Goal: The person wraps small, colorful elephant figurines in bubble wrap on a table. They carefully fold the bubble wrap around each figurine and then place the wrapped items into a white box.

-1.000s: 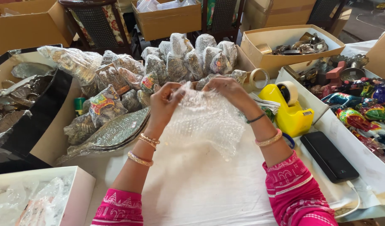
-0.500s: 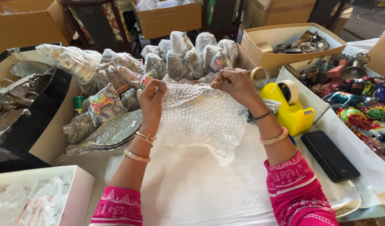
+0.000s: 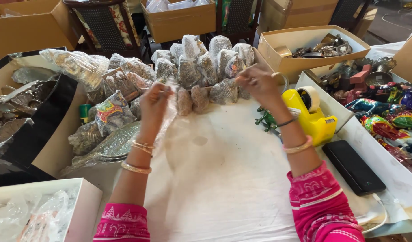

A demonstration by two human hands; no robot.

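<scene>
Bubble wrap sheet [image 3: 170, 107], previously spread wide at frame centre, now gathered into a narrow strip at centre left. Left hand [image 3: 153, 105] grip closed on the strip. Right hand [image 3: 255, 82] raised to upper centre, fingers pinched; contents of that grip not discernible. Count: two hands; one yellow tape dispenser [image 3: 314, 117] at right; one black phone [image 3: 353, 166] at lower right; roughly a dozen wrapped bundles [image 3: 206, 67] piled on the tabletop [image 3: 224, 179] at upper centre.
</scene>
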